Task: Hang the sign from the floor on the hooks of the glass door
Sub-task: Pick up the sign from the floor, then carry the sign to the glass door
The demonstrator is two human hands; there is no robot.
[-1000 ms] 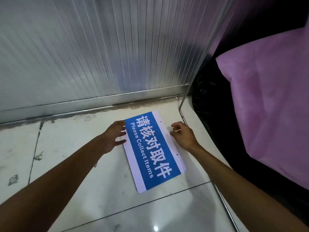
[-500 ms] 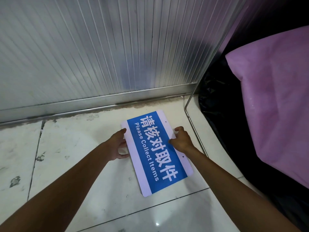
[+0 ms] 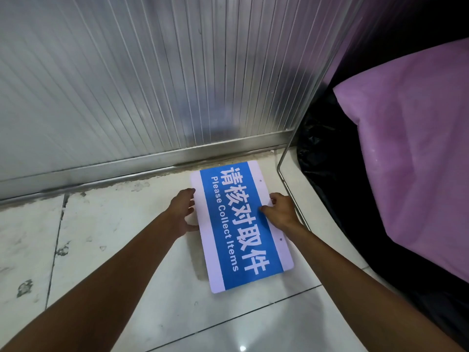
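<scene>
blue sign (image 3: 241,224) flat on tiled floor (image 3: 114,237)

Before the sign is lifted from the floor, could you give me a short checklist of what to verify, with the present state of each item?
1. Left hand on the left long edge of the blue and white rectangular sign: ok, fingers touch the edge.
2. Right hand on the right long edge: ok, thumb lies on the blue face.
3. Firm grip under the sign: cannot tell, the fingertips are hidden.
4. Two small hanging holes along the right white border free: ok, both show.
5. Sign clear of the thin metal rod at its right: ok, a gap shows.
6. Hooks on the ribbed glass door: cannot tell, none is in view.
</scene>
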